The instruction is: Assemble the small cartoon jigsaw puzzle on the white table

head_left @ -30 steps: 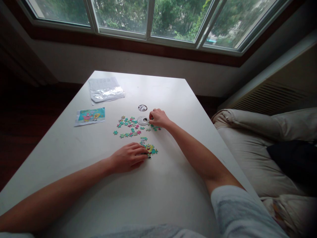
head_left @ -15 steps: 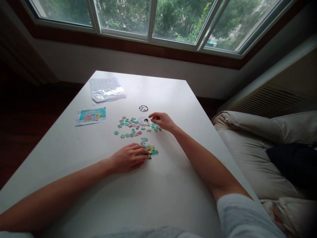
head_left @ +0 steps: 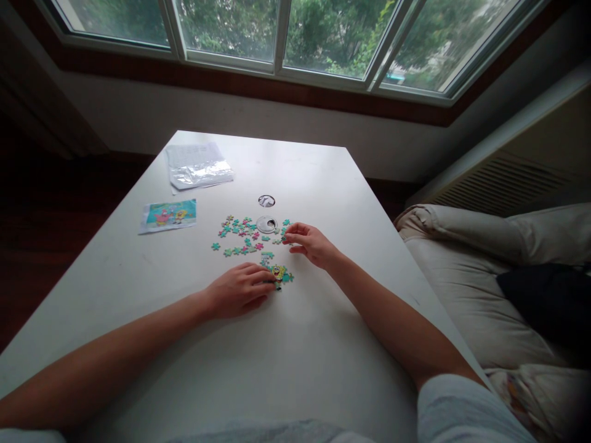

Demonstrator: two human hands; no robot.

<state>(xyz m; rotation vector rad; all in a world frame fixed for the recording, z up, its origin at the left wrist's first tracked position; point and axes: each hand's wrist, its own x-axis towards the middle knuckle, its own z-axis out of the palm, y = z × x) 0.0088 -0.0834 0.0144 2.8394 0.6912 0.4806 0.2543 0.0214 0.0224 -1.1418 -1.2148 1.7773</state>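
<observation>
Fingers (head_left: 263,278) of the left hand (head_left: 239,290) are lying extended over the joined puzzle section (head_left: 279,271) on the white table (head_left: 184,264), hiding its left edge, while the right hand (head_left: 310,243) is curving half-open, whether gripping anything I cannot tell. Beyond, loose pieces (head_left: 228,252) are crowding a round disc (head_left: 261,226), with a picture sheet (head_left: 172,214) and plastic sleeve (head_left: 201,175) lying farther left
</observation>
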